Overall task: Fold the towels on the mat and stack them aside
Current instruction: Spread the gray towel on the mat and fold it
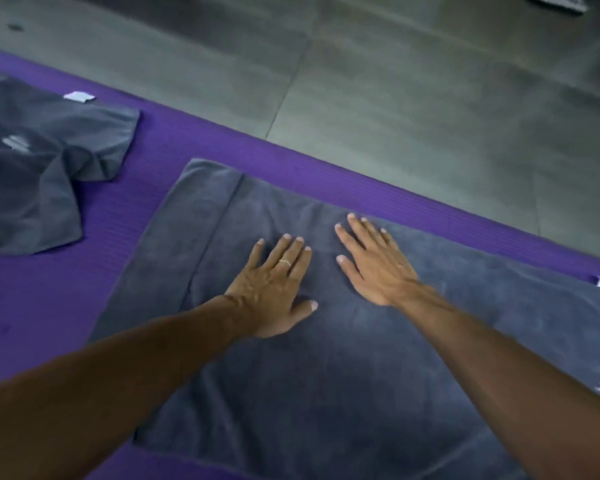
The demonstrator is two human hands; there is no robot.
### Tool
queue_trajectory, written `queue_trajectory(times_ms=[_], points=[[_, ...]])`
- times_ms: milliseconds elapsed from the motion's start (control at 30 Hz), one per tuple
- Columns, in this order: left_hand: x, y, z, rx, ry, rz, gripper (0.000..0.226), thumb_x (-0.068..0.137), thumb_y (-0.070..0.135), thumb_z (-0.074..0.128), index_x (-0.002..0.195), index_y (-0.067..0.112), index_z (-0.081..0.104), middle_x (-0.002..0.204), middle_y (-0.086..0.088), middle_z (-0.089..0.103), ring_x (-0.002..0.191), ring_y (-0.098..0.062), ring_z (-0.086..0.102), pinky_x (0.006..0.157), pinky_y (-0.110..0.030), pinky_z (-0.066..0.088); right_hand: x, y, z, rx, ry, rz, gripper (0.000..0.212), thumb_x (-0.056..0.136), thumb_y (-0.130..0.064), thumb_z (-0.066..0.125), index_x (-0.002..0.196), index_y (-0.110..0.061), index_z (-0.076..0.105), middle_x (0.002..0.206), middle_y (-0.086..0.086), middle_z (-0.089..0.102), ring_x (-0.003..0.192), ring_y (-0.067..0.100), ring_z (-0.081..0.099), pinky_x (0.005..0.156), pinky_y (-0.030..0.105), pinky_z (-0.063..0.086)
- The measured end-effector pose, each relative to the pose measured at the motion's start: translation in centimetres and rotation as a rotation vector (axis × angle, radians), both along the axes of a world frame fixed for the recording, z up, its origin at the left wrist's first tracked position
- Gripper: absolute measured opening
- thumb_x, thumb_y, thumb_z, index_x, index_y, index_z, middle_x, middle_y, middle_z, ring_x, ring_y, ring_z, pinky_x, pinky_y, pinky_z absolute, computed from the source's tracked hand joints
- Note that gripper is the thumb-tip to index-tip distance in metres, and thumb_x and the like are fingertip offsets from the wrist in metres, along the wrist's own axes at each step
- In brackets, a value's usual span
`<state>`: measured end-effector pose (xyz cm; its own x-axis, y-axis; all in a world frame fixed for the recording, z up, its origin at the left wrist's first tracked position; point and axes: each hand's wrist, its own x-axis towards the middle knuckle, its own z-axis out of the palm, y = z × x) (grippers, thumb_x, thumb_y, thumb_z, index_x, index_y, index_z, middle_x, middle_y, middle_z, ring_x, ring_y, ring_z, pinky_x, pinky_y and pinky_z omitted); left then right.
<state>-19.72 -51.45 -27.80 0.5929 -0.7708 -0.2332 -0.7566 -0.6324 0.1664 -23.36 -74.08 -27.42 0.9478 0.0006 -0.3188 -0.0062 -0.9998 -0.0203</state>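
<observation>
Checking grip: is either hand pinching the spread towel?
No: the left hand and right hand lie flat, fingers straight, on the spread towel.

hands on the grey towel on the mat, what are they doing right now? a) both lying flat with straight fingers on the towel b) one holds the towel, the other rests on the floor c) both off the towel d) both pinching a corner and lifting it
a: the left hand and right hand both lie palm down with fingers straight on the spread grey towel, gripping nothing.

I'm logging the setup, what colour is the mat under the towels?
Purple, ribbed foam mat, clearest in the head view.
</observation>
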Motion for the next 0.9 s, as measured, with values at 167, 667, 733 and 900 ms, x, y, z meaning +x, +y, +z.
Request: queue_trajectory(times_ms=[167, 667, 733, 900], points=[[-0.1, -2.6, -2.5, 0.028, -0.037, 0.166, 0.1, 0.076, 0.079, 0.005, 0.155, 0.019, 0.0, 0.163, -0.002, -0.007, 0.149, -0.026, -0.012, 0.111, -0.066, -0.008, 1.1, -6.0, -1.6, -0.028, 0.015, -0.269, 0.067, 0.098, -0.062, 0.015, 0.155, -0.032, -0.005, 0.163, -0.004, -0.014, 0.15, 0.019, -0.011, 0.12, 0.05, -0.004], [-15.8, -21.8, -0.3, -0.358, -0.011, -0.057, 0.057, 0.087, 0.048, 0.039, 0.117, 0.007, 0.064, 0.127, -0.013, 0.06, 0.126, -0.032, 0.051, 0.106, -0.053, 0.038, -18.6, -23.7, 5.5, -0.005, -0.028, -0.461, 0.056, 0.096, -0.037, 0.051, 0.146, -0.016, 0.037, 0.144, 0.01, 0.044, 0.133, 0.031, 0.041, 0.11, 0.045, 0.033], [-18.9, -26.0, -0.1, -0.377, 0.017, -0.07, 0.056, 0.086, 0.048, 0.038, 0.115, 0.009, 0.066, 0.124, -0.011, 0.062, 0.124, -0.029, 0.053, 0.107, -0.051, 0.037, -21.9, -27.9, 5.6, 0.064, -0.097, -0.65, 0.053, 0.094, -0.033, 0.055, 0.142, -0.014, 0.044, 0.141, 0.013, 0.048, 0.131, 0.034, 0.043, 0.108, 0.047, 0.036], [-25.6, -34.7, 0.3, -0.439, 0.08, -0.078, 0.054, 0.084, 0.049, 0.038, 0.114, 0.013, 0.065, 0.121, -0.008, 0.062, 0.123, -0.028, 0.054, 0.109, -0.052, 0.035, -28.2, -36.7, 4.9, 0.196, -0.227, -0.925, 0.058, 0.078, -0.05, 0.055, 0.122, -0.012, 0.059, 0.123, 0.015, 0.062, 0.113, 0.034, 0.059, 0.095, 0.042, 0.048]])
